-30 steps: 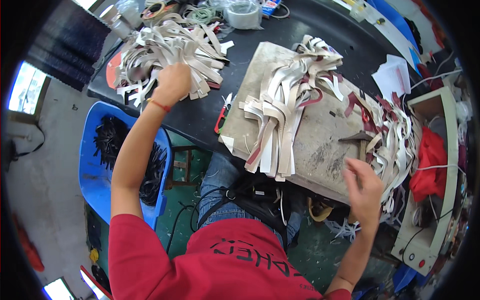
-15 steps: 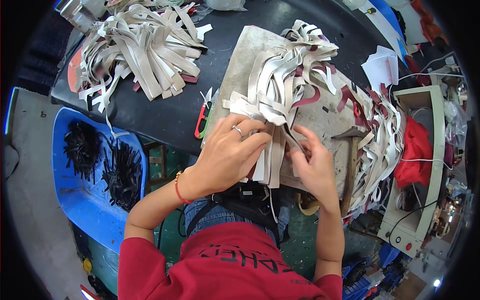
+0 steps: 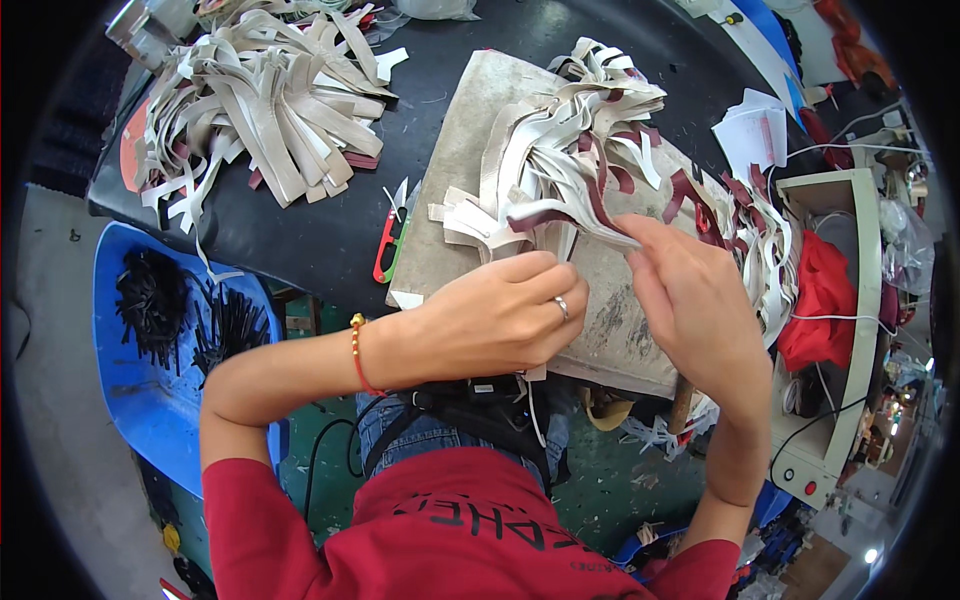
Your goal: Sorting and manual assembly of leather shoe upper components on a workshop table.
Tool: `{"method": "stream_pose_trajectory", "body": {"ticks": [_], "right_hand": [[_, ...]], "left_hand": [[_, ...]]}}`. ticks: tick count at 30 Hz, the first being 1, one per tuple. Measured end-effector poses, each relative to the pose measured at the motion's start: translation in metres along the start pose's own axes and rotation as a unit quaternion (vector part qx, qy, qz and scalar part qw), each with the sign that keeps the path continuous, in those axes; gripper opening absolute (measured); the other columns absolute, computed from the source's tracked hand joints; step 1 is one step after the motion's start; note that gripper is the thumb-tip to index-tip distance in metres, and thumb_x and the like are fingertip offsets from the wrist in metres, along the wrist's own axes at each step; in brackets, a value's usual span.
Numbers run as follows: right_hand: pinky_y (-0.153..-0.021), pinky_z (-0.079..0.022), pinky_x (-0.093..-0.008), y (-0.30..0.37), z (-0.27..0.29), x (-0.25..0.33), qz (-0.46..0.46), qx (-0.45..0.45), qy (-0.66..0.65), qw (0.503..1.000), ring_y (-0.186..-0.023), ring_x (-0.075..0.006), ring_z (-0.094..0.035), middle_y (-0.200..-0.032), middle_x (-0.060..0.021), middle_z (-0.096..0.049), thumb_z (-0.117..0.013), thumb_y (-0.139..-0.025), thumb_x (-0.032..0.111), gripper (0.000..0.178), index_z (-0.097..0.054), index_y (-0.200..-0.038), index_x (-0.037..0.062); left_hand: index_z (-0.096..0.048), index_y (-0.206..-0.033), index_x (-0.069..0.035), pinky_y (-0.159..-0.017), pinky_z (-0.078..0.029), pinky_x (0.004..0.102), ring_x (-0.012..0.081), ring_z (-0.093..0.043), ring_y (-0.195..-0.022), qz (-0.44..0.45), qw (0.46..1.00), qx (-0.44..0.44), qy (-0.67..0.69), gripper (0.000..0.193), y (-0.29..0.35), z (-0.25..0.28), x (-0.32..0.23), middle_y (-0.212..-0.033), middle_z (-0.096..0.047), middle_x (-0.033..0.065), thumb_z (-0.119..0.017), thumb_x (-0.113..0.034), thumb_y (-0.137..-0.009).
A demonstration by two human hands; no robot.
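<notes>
My left hand (image 3: 500,318), with a ring and a red wrist cord, is curled over the near end of a beige strip from the pile of beige and maroon strips (image 3: 560,170). That pile lies on a grey board (image 3: 470,130) on the black table. My right hand (image 3: 690,300) pinches a strip end at the pile's near right side, fingertips close to the left hand's. Part of the held strips is hidden under both hands.
A second heap of beige strips (image 3: 265,100) lies at the table's far left. Red-handled snips (image 3: 390,235) rest beside the board. More strips (image 3: 760,230) trail right toward a grey machine (image 3: 840,330) with red cloth. A blue bin (image 3: 150,350) with black pieces stands lower left.
My left hand came back from the far left heap to the board. Both hands have closed in on the strips at the pile's near edge, and the view has shifted closer.
</notes>
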State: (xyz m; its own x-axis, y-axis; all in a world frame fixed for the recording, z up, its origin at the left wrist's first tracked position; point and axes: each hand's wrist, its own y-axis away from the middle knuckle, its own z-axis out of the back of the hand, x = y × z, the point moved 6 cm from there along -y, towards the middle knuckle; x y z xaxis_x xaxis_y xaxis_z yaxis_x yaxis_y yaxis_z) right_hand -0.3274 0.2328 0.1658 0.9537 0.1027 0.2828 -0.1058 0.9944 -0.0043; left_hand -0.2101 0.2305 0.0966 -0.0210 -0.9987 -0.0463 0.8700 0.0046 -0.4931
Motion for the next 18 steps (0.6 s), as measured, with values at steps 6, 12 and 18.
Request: {"method": "stream_pose_trajectory", "body": {"ticks": [6, 12, 18], "right_hand": [[-0.068, -0.045, -0.0412, -0.035, 0.017, 0.026, 0.057, 0.041, 0.201, 0.977, -0.079, -0.0327, -0.057, -0.084, -0.0149, -0.057, -0.050, -0.078, -0.002, 0.031, -0.055, -0.108, 0.0015], [-0.068, -0.044, -0.0406, -0.072, 0.034, 0.025, 0.093, -0.007, 0.235, 0.967, -0.079, -0.0323, -0.056, -0.084, -0.0140, -0.054, -0.048, -0.076, -0.003, 0.032, -0.055, -0.106, 0.0010], [-0.070, -0.043, -0.0409, -0.105, 0.054, 0.017, 0.138, 0.008, 0.272, 0.952, -0.081, -0.0337, -0.056, -0.087, -0.0139, -0.056, -0.047, -0.077, -0.002, 0.030, -0.057, -0.106, 0.0017]], "left_hand": [[-0.058, -0.094, 0.003, -0.073, -0.047, 0.0288, 0.0162, -0.056, -0.081, 0.002, 0.996, 0.089, 0.009, 0.033, 0.013, -0.019, 0.018, -0.096, -0.056, 0.0085, -0.058, -0.014, -0.066], [-0.056, -0.095, 0.003, -0.060, -0.050, 0.0248, 0.0164, -0.059, -0.077, 0.001, 0.984, 0.075, 0.159, 0.033, 0.001, 0.004, 0.029, -0.098, -0.054, 0.0089, -0.058, -0.011, -0.065], [-0.056, -0.103, -0.004, -0.102, -0.037, 0.0416, 0.0260, -0.048, -0.117, -0.066, 0.995, -0.020, 0.074, 0.036, -0.030, -0.040, 0.078, -0.121, -0.049, 0.0159, -0.060, -0.031, -0.080]]}}
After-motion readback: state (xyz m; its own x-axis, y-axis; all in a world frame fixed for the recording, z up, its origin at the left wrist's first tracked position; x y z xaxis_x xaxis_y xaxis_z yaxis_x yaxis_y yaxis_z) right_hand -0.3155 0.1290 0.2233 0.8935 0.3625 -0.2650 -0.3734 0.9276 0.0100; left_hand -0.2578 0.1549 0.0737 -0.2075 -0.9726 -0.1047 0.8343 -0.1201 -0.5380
